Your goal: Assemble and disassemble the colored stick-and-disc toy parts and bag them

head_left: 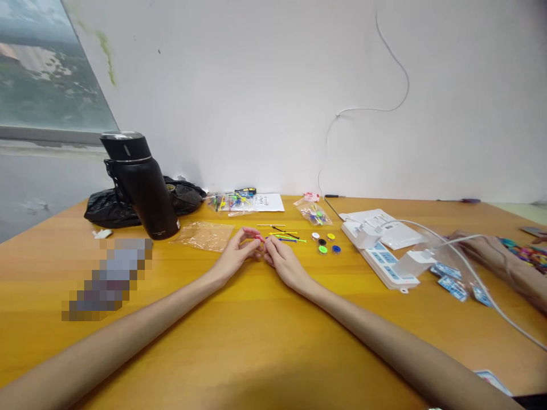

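Observation:
My left hand point(239, 251) and my right hand point(285, 263) meet over the middle of the table point(239, 341). Between their fingertips is a small red plastic piece point(260, 238), pinched from both sides and partly covered by the fingers. Just beyond my right hand lie several thin plastic sticks point(289, 234) in yellow, black, blue and green. To the right of these, several small round discs sit in a loose group, among them a white disc point(315, 236), a green disc point(322, 249) and a blue disc point(337, 249).
An empty clear bag point(207, 235) lies left of my hands, near a black flask point(147, 193). Bags of coloured parts point(314, 213) rest farther back. On the right are a power strip point(382, 265), white cables and another person's hand point(474, 246).

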Motion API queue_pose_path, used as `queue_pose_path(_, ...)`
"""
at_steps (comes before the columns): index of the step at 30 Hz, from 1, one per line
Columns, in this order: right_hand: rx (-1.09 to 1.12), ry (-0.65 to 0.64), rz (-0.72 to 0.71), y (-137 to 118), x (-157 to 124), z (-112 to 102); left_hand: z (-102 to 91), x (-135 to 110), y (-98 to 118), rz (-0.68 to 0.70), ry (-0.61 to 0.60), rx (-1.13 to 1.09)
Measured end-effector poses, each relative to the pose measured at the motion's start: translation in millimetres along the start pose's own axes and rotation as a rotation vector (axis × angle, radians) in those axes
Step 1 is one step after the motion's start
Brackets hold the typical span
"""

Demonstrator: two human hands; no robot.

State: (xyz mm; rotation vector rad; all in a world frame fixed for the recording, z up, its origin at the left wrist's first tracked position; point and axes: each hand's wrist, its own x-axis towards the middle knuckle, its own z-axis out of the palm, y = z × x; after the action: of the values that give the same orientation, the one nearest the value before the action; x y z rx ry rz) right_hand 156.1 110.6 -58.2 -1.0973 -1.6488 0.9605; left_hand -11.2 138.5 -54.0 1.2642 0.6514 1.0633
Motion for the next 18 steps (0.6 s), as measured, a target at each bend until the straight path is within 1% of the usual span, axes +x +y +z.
queue_pose_path(2,0.081,-0.036,0.04,-0.2,-6.5,-4.9,3.0,3.8,0.2,0.021,-0.028,0.047)
queue_pose_path(5,0.034,-0.066,0.034,-3.6,-12.8,-10.2,3.1,3.2,-0.3,0.029,-0.058,0.118)
queue_pose_path(9,-0.025,0.005,-0.014,-9.9,-16.6,-10.2,0.9,0.5,-1.4,0.048,-0.034,0.187)
queue_pose_path(11,-0.091,0.027,-0.052,-11.9,-17.6,-8.8,1.4,-0.1,-1.8,0.045,-0.051,0.2)
queue_pose_path(13,-0.175,0.021,-0.079,-12.8,-18.4,-7.8,2.5,-0.4,-2.2,0.044,-0.088,0.172)
queue_pose_path(16,-0.265,0.017,-0.075,-13.0,-19.1,-7.7,3.3,-0.6,-3.1,0.042,-0.132,0.103)
queue_pose_path(18,-0.333,0.036,-0.064,-13.2,-19.7,-8.4,2.5,-0.5,-3.9,0.058,-0.127,0.119)
